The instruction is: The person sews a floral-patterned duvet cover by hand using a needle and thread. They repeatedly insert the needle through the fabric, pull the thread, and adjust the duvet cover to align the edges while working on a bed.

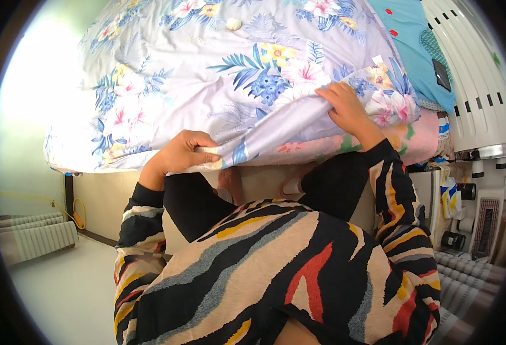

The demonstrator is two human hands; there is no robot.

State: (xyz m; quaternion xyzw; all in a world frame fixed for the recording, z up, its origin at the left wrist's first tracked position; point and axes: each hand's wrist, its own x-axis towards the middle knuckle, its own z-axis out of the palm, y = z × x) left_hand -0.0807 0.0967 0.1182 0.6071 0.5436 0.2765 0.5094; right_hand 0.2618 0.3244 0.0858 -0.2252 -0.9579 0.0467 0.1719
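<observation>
A pale lilac cotton-like sheet with printed flowers point(184, 90) spreads over a bed in front of me. My left hand point(186, 151) pinches its near edge between thumb and fingers. Farther right and higher up, my right hand point(345, 105) grips the same edge, fingers over the top. Between the two hands the edge is folded into a slanting band, with the plain underside partly showing. Below that fold, a pink patterned bed cover point(421, 133) shows along the bed's near side. A small round cream-coloured object point(233, 23) lies on the sheet.
At the right, a black phone point(441, 75) lies on turquoise cloth point(412, 47) beside a white slatted panel point(473, 82). Below stand shelves with jars point(453, 240). A yellow cable point(78, 211) hangs by striped fabric point(37, 241) at the left. My legs are against the bed.
</observation>
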